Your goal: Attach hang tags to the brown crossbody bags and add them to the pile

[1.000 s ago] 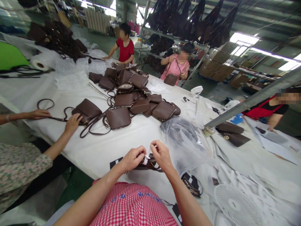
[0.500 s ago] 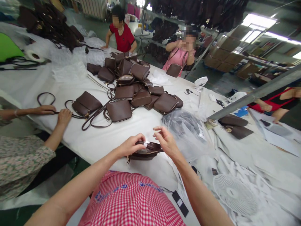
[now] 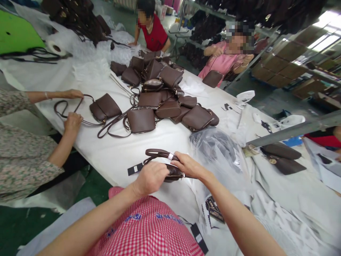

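A small dark brown handbag (image 3: 173,179) is right in front of me at the table edge, its top opening facing up. My left hand (image 3: 152,176) is closed at the bag's near left side; its fingertips are hidden at the opening. My right hand (image 3: 188,164) grips the bag's folded brown strap (image 3: 155,153), which a white band (image 3: 171,156) bundles together. The strap's loops stick out leftward above the bag. A black hang tag (image 3: 135,169) lies just left of my left hand.
Several brown handbags (image 3: 141,121) are heaped mid-table. Clear plastic bags (image 3: 215,145) lie right of my hands. At left, a co-worker's hands (image 3: 72,122) hold another bag's strap. A metal pole (image 3: 287,129) slants across the right side. Two people stand across the table.
The bundled strap now extends out of the bag top in my right hand, which was open before. My left hand has turned into a fist nearer me. The black tag has appeared at left.
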Tool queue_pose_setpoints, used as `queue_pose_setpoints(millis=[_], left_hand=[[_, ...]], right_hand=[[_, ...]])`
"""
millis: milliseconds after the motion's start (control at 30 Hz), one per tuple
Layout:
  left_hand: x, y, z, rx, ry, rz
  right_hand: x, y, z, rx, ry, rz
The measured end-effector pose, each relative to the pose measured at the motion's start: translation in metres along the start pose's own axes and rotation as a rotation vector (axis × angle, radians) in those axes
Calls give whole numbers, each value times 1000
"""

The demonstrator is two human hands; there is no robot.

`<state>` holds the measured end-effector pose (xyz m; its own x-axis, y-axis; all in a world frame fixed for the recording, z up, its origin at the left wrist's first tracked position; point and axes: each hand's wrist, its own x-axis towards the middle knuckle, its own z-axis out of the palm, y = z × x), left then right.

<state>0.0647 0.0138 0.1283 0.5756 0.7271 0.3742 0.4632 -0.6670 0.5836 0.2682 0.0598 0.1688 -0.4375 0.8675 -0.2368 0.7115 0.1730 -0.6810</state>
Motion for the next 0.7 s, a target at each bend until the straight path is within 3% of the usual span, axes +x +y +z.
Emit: queue_pose_setpoints(millis=[67,200,333,567,700], left_hand=[[-13,9,22,63,-164,47],[-18,8,51,239,-223,-223],[-14,2,54,312,-241,-259],[-18,7,56,296,-368,-306],[-16,9,49,296,-328,-226]], right_hand=[[1,4,0,101,-29,32],[-3,11,3,479,-232,217],[-6,18,5,693,-242,270],[-8,27,11,779,-218,259],[-4,33,15,675,-176,193]])
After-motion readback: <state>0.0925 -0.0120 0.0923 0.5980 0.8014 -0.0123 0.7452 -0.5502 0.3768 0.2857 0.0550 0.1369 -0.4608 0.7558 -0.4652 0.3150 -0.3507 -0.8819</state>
